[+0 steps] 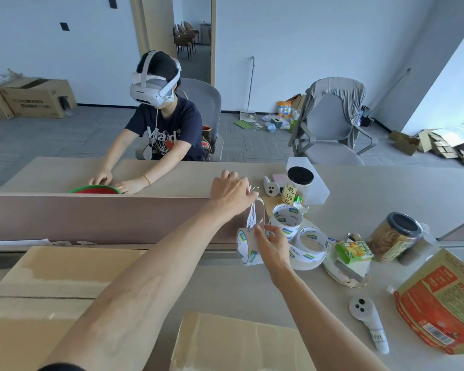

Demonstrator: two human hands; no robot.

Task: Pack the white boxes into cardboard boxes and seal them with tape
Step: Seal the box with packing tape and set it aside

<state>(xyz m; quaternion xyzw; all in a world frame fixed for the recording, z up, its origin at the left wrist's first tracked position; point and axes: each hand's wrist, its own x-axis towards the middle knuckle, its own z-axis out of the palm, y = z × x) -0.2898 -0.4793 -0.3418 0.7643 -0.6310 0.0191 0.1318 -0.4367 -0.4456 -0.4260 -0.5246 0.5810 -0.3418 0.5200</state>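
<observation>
Left hand [232, 192] pinches the free tape end, held high over the table [225, 290]. The cardboard box [51, 285] lies near-left, flaps down. Right hand [275, 249] grips the tape roll [245, 247] directly below. The roll is judged light and rigid. The strip [252, 216] is thin, sticky and liable to fold, so keep it taut.

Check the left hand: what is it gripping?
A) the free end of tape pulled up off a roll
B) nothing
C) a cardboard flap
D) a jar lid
A: the left hand pinches the tape strip stretched up from the roll that the right hand holds.
</observation>
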